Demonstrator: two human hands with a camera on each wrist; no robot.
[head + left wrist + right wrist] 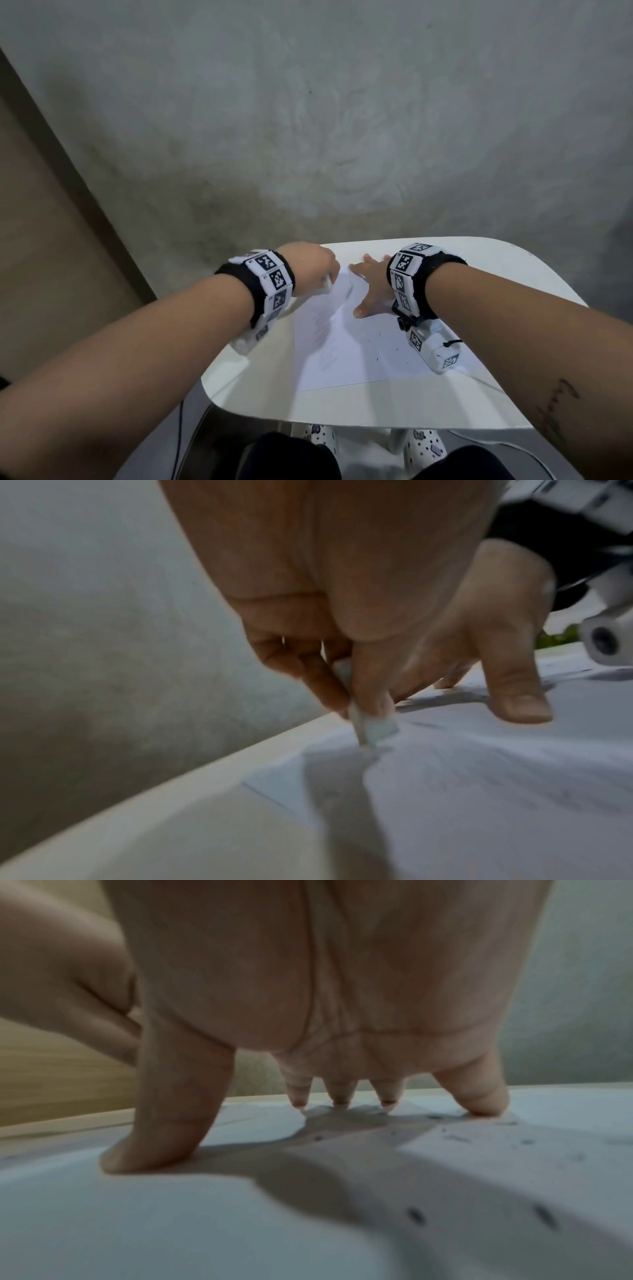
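Eraser (377, 730) sits pinched in curled left hand (308, 267); right hand (371, 284), splayed flat, presses paper (346, 356).

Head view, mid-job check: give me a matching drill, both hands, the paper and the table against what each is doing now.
1 left hand
2 right hand
3 sheet of paper
4 white table

a lies under spread fingers
b pinches a small white eraser
c bears the paper
d presses down, fingers spread

Pairs: 1-b, 2-d, 3-a, 4-c
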